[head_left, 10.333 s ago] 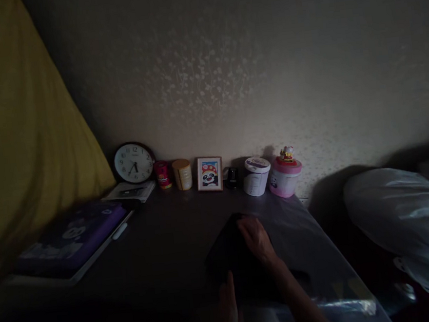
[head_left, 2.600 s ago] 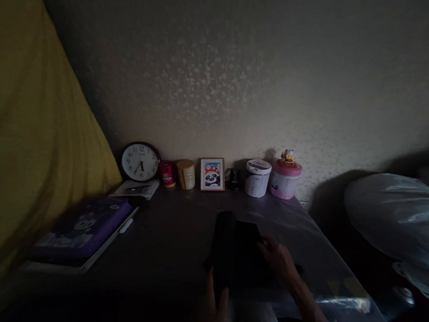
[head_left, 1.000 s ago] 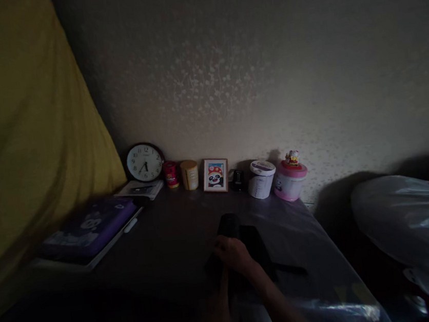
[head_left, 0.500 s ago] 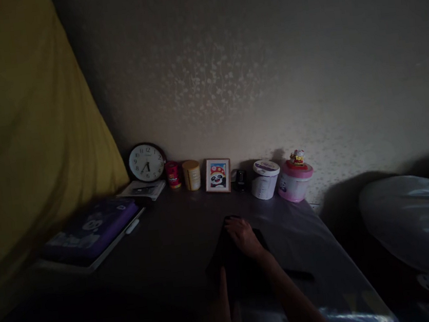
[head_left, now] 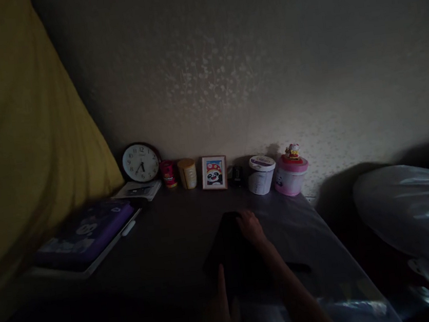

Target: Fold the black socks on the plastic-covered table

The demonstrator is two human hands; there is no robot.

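A black, flat, soft-looking piece, perhaps cloth (head_left: 229, 242), lies on the dark table in front of me; its kind is hard to make out in the dim light. My right hand (head_left: 251, 228) rests at its far right edge, palm down, fingers laid over the edge and not closed round anything I can see. At the near left side, my left hand (head_left: 224, 299) is mostly in shadow, with the index finger stretched forward along the black piece and the thumb apart. A dark, narrow object (head_left: 298, 267) lies just right of my right forearm.
Along the wall stand a clock (head_left: 141, 162), a red can (head_left: 168, 174), a yellow can (head_left: 187, 174), a framed panda picture (head_left: 214, 173), a white tub (head_left: 261, 176) and a pink tub (head_left: 291, 177) topped by a figurine. A purple case (head_left: 90, 229) lies left; plastic-wrapped bulk (head_left: 409, 206) sits right.
My right hand has slid rightward from the top of the black piece to its far right edge. The left hand stays nearly in place. The view has shifted slightly.
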